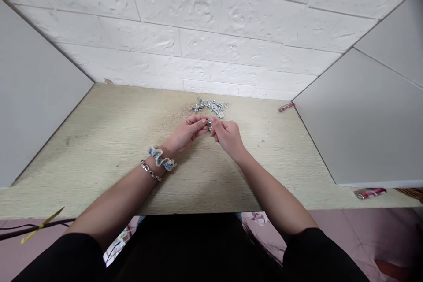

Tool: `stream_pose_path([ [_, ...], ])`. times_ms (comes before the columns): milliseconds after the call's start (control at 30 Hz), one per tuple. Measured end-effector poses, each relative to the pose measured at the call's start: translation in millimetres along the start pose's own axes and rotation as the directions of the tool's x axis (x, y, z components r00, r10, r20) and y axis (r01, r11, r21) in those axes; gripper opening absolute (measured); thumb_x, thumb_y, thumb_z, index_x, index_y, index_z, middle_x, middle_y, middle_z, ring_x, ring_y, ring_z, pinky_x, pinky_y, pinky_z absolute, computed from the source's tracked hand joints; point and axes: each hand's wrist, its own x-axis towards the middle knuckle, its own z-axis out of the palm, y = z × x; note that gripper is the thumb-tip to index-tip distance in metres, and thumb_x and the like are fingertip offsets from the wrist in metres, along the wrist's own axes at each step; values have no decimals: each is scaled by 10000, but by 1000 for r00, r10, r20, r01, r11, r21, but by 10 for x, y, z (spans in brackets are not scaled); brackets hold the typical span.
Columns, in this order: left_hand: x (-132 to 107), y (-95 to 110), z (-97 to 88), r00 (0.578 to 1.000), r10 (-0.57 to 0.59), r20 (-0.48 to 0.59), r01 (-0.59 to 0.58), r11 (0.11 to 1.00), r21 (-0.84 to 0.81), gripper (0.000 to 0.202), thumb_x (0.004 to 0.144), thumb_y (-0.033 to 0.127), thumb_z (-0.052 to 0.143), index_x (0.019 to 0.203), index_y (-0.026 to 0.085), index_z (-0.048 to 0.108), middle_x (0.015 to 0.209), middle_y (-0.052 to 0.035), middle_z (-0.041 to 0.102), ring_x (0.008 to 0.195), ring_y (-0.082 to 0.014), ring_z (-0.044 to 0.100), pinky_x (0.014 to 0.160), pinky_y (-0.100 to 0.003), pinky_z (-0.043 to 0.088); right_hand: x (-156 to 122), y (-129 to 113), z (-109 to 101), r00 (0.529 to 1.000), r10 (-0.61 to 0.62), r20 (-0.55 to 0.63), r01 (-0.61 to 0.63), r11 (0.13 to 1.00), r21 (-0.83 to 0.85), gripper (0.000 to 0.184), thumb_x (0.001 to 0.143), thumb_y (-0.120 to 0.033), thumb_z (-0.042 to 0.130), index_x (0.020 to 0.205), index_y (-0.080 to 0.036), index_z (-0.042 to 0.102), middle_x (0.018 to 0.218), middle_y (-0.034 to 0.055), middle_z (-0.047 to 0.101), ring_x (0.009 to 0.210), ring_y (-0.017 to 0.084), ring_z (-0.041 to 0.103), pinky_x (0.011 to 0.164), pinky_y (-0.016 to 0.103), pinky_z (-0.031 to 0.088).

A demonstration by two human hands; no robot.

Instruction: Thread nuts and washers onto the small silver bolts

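Head view: both hands (183,135) (229,139) pinched on a metal piece (209,124) (mostly covered, shape unclear).

– What spans the top of the frame?
– A white, brick-patterned wall (198,9).
– And lower right?
– A red-and-silver cylindrical object (370,193) on the pale wooden tabletop (109,141).
– Lower left?
– A yellow strip (41,226) around a thin dark cable (16,234).

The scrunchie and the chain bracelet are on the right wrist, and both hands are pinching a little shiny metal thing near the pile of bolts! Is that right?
Not quite: the head view shows the scrunchie and chain bracelet on the left wrist. Both hands, left and right, do pinch a little shiny metal thing near the pile of bolts.
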Motion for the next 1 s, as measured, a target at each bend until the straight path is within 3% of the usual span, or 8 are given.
stream_pose_path([
  [400,-9,-9,-31,1000,11,-8,-11,1000,6,183,618,211,793,775,163,712,748,-1,692,727,-92,643,770,-215,504,34,-7,-34,997,68,-38,-67,997,29,587,761,-686,457,527,-163,585,411,-16,462,413,87,423,471,240,327],
  [633,8,-39,-24,998,29,57,-32,998,57,201,591,226,805,755,159,709,760,-16,702,763,-119,645,851,-282,469,38,-17,-42,998,37,-43,-37,999,0,607,756,-712,426,511,-168,534,421,-23,444,431,88,410,482,241,316],
  [733,-5,-44,0,993,89,79,-98,987,125,175,612,229,791,754,164,713,773,-14,704,784,-121,637,855,-282,461,39,-1,-39,999,-1,-43,0,1000,-26,594,757,-712,425,505,-176,478,439,-32,417,445,86,382,481,243,291],
  [867,-31,-37,33,987,155,47,-162,954,252,132,647,212,761,760,164,714,769,-10,696,769,-110,618,813,-262,460,40,11,-36,999,-26,-48,23,998,-60,584,764,-703,426,494,-188,380,457,-37,364,465,85,337,474,251,243],
  [1000,-31,-30,49,992,122,25,-125,967,222,244,642,205,764,876,171,702,845,-18,700,804,-109,618,820,-263,462,37,-1,-30,996,-63,-64,56,993,-107,563,809,-668,385,520,-185,397,494,-25,403,510,98,380,498,253,262],
])
